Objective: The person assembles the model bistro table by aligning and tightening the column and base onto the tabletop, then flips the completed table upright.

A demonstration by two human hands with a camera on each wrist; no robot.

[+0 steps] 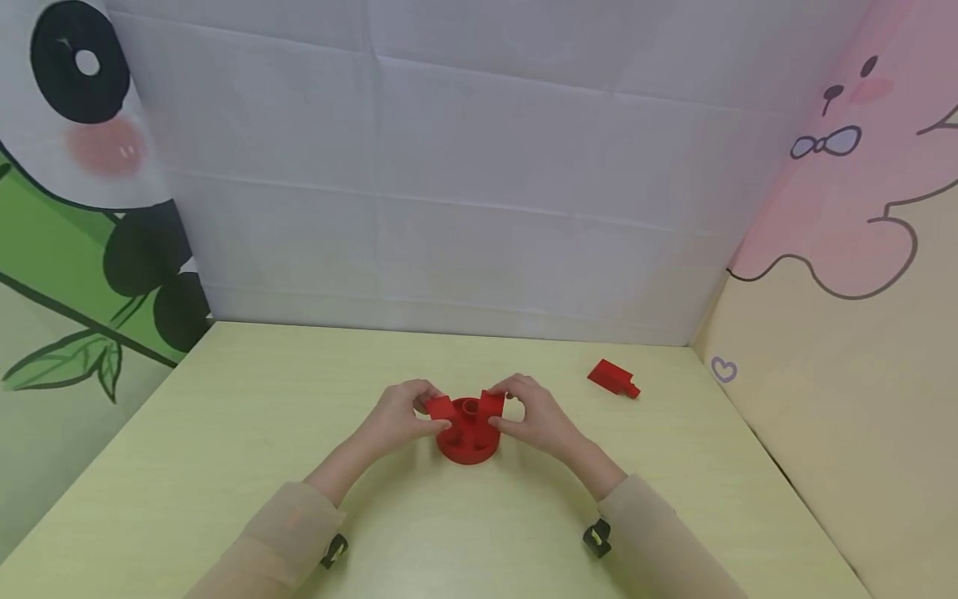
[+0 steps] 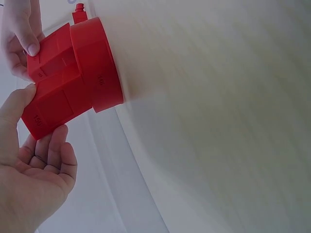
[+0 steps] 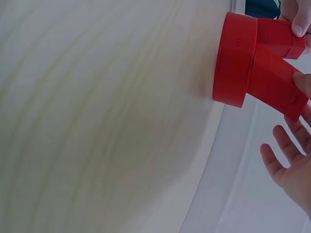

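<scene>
A round red base [image 1: 467, 455] with a short hollow post in its middle sits on the table. Two red blocks stand up from it, leaning outward on opposite sides. My left hand [image 1: 400, 416] pinches the left block [image 2: 56, 106] near its outer end, thumb on one side and fingers on the other. The right block [image 3: 277, 86] is pinched the same way by my right hand [image 1: 537, 418]. Both blocks meet the base at their lower ends; how they fit inside is hidden. Small raised numbers mark the red parts.
Another red block [image 1: 614, 378] with a narrow stepped tip lies on the pale table [image 1: 299, 374] behind and right of my right hand. A white cloth wall [image 1: 479, 166] stands at the back, with printed panels on both sides.
</scene>
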